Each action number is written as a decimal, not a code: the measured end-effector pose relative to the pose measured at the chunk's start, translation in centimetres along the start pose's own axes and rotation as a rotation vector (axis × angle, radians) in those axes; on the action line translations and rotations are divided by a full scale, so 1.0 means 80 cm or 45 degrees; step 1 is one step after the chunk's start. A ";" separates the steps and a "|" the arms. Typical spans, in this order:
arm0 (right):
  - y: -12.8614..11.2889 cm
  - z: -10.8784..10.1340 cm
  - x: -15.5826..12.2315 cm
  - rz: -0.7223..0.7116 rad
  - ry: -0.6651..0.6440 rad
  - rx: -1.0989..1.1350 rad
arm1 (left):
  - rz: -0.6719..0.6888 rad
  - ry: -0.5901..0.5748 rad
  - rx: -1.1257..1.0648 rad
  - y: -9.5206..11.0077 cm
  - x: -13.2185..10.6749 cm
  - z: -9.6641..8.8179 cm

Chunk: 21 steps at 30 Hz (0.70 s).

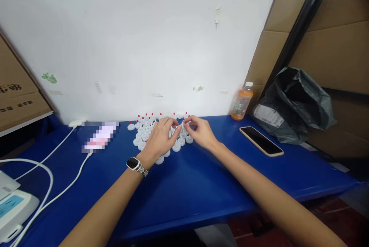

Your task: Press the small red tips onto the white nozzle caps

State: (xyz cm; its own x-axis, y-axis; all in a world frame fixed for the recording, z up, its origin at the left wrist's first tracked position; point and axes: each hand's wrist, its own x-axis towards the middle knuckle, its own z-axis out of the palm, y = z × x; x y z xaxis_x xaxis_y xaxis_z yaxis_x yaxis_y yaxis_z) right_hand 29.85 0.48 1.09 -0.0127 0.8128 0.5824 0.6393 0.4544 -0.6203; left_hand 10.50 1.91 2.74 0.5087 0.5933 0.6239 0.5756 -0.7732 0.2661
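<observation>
Many white nozzle caps (176, 147) stand bunched on the blue table near the wall, several with small red tips (160, 114) on top. My left hand (162, 136), with a watch and bracelet at its wrist, reaches over the cluster. Its fingers curl toward the thumb, closed near a white cap; what they hold, if anything, is hidden. Right beside it, my right hand (200, 132) pinches a red tip (185, 122) between thumb and forefinger, above a white cap. The left thumb nearly meets the right fingertips there.
A phone (261, 141), an orange drink bottle (242, 101) and a grey plastic bag (291, 104) are on the right. On the left lie white cables (75, 179), a blurred-out device (100, 136) and a white machine (17, 208). Cardboard (20, 89) leans at the left edge.
</observation>
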 end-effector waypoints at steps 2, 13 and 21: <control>-0.025 0.012 -0.014 -0.093 -0.066 0.099 | 0.018 -0.029 0.044 -0.003 -0.011 -0.001; -0.054 0.041 -0.040 -0.138 0.133 0.101 | 0.054 -0.120 -0.013 -0.007 -0.024 -0.003; -0.068 0.049 -0.038 -0.266 0.267 -0.091 | -0.371 0.062 -0.351 0.007 -0.019 0.010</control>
State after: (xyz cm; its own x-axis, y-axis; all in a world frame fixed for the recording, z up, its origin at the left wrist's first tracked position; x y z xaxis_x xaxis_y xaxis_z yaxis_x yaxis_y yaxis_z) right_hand 23.38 -3.03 0.66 0.0052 0.6081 0.7938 0.6921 0.5708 -0.4418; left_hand 10.59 0.75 1.33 0.3148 0.7903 0.5257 0.4947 -0.6093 0.6198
